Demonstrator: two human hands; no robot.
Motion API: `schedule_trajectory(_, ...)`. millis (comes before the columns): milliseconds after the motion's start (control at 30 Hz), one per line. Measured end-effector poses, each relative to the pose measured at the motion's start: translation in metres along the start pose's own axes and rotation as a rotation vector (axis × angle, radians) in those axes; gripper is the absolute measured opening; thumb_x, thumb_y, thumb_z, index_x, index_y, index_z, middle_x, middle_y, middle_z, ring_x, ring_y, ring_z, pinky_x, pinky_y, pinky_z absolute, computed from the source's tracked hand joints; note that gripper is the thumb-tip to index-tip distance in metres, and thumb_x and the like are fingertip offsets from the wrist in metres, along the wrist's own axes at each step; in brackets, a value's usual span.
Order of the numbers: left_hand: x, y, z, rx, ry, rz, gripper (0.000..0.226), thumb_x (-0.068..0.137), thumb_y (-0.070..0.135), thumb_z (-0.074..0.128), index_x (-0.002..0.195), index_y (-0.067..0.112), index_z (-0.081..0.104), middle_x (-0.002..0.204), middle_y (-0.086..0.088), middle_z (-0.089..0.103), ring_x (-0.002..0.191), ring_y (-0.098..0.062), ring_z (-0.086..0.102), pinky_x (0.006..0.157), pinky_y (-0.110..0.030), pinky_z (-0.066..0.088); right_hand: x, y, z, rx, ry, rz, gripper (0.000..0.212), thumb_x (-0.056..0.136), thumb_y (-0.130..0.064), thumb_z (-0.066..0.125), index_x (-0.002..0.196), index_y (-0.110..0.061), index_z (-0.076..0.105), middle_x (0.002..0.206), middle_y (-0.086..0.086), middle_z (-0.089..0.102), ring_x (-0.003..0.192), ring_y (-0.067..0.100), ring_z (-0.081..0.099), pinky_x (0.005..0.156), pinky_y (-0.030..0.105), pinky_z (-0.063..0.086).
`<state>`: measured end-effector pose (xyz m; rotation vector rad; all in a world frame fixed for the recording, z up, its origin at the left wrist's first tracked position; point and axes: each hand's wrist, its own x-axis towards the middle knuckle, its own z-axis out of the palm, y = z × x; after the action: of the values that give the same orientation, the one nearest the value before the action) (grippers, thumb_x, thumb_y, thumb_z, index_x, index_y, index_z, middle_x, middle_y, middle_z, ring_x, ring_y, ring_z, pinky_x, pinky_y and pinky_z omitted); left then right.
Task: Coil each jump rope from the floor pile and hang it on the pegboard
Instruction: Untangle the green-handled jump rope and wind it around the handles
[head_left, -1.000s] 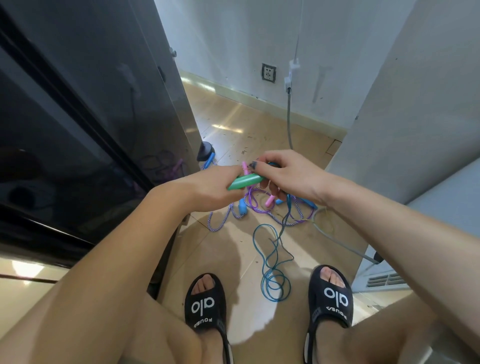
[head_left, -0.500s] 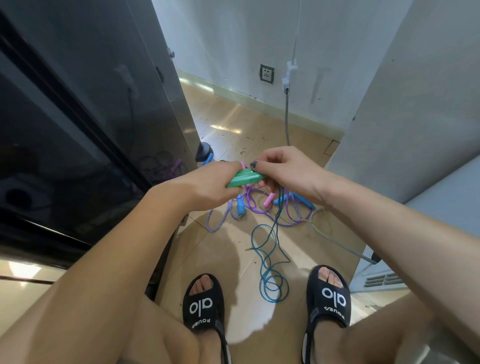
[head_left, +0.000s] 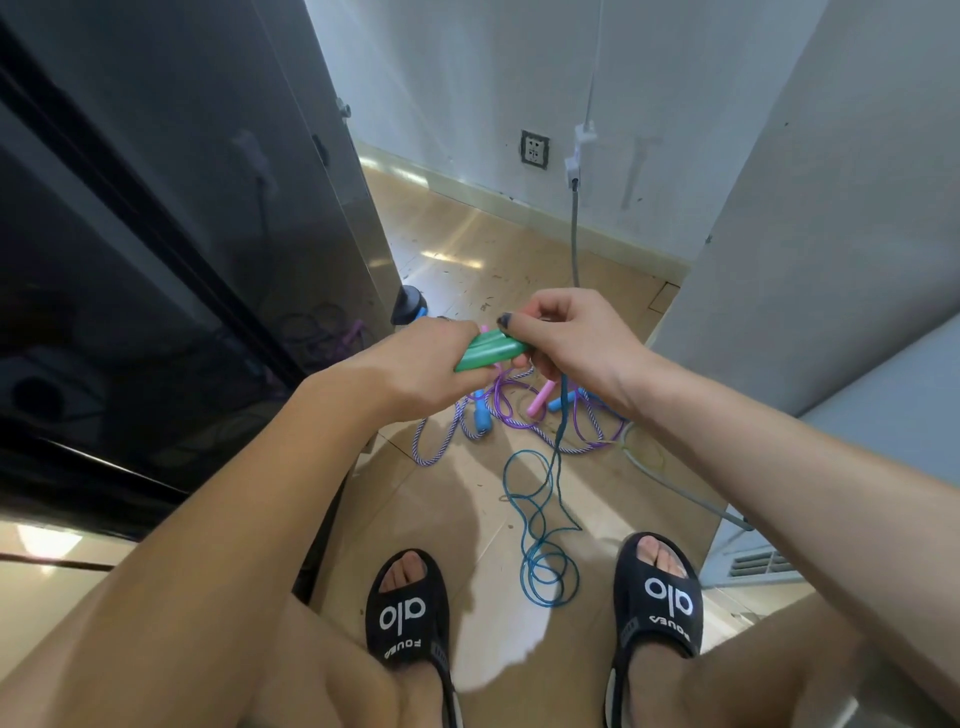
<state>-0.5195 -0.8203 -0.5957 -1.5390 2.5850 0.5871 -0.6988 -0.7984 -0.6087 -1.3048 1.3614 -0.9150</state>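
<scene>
- Jump rope (head_left: 540, 519): your left hand (head_left: 415, 371) grips its green handles (head_left: 491, 351); your right hand (head_left: 576, 338) pinches the cord.
- Loops trailing near your sandals (head_left: 408, 613) could snag while coiling.

green handles (head_left: 491, 351) tilted steeper, teal cord (head_left: 543, 519) drawn up
</scene>
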Motion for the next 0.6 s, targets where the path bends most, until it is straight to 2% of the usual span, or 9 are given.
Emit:
schedule_trajectory(100,-0.003,0.0,-0.002,-0.004,-0.012,-0.002,0.027,0.101,0.049,0.05,0.095,0.024,0.044,0.078,0.006,0.05,0.065,-0.008,0.047,0.058,-0.033,0.036,0.0,0.0,0.001,-0.027,0.003,-0.012,0.026,0.094,-0.025,0.066,0.069,-0.017,0.061,0.063,0.006,0.068,0.041,0.01,0.039,0.044,0.021,0.032)
schedule_trajectory(133,-0.005,-0.001,-0.003,-0.012,-0.016,-0.005,0.027,0.101,0.05,0.05,0.094,0.025,0.043,0.078,0.005,0.052,0.066,-0.01,0.049,0.059,-0.034,0.038,0.0,0.0,0.0,-0.049,0.001,-0.023,0.026,0.094,-0.027,0.066,0.07,-0.018,0.062,0.065,0.006,0.07,0.042,0.011,0.043,0.044,0.02,0.033)
schedule_trajectory(233,-0.007,0.0,-0.005,-0.003,-0.005,-0.011,0.028,0.1,0.051,0.05,0.09,0.025,0.044,0.078,0.004,0.054,0.065,-0.013,0.05,0.06,-0.036,0.039,0.002,0.002,-0.001,-0.096,-0.004,-0.06,0.025,0.094,-0.032,0.065,0.073,-0.019,0.065,0.071,0.005,0.074,0.06,0.028,0.059,0.051,0.024,0.041)
schedule_trajectory(333,-0.007,0.0,-0.008,-0.042,-0.021,-0.004,0.025,0.101,0.044,0.052,0.087,0.024,0.047,0.079,0.001,0.057,0.069,-0.019,0.053,0.061,-0.035,0.04,0.002,0.002,-0.005,-0.168,0.013,-0.101,0.03,0.095,-0.035,0.061,0.074,-0.014,0.065,0.06,-0.004,0.062,0.053,0.012,0.053,0.053,0.026,0.043)
schedule_trajectory(433,-0.008,-0.003,-0.011,-0.162,-0.061,0.006,0.033,0.1,0.046,0.052,0.101,0.014,0.058,0.088,-0.008,0.064,0.078,-0.027,0.061,0.071,-0.044,0.048,0.003,0.001,-0.007,-0.201,0.048,-0.158,0.04,0.1,-0.034,0.054,0.075,-0.002,0.057,0.054,-0.002,0.047,0.044,0.007,0.046,0.051,0.02,0.034)
schedule_trajectory(467,-0.009,-0.004,-0.011,-0.207,-0.07,0.004,0.037,0.1,0.047,0.053,0.101,0.01,0.058,0.087,-0.01,0.064,0.075,-0.027,0.059,0.071,-0.045,0.048,0.004,0.002,-0.008,-0.213,0.064,-0.173,0.042,0.101,-0.033,0.052,0.076,0.0,0.054,0.055,-0.002,0.043,0.043,0.007,0.043,0.051,0.023,0.031)
schedule_trajectory(533,-0.011,-0.006,-0.01,-0.353,-0.081,-0.019,0.041,0.099,0.047,0.055,0.091,0.007,0.054,0.074,-0.01,0.055,0.063,-0.023,0.047,0.061,-0.04,0.041,0.007,0.004,-0.008,-0.256,0.104,-0.198,0.041,0.102,-0.032,0.048,0.079,0.0,0.054,0.056,-0.003,0.041,0.049,0.01,0.039,0.054,0.028,0.029)
schedule_trajectory(600,-0.012,-0.006,-0.009,-0.505,-0.097,-0.041,0.037,0.099,0.043,0.058,0.081,0.012,0.046,0.068,-0.007,0.044,0.057,-0.02,0.039,0.059,-0.036,0.035,0.008,0.004,-0.007,-0.321,0.15,-0.22,0.038,0.104,-0.033,0.044,0.079,-0.004,0.052,0.059,-0.003,0.044,0.054,0.012,0.039,0.056,0.031,0.032)
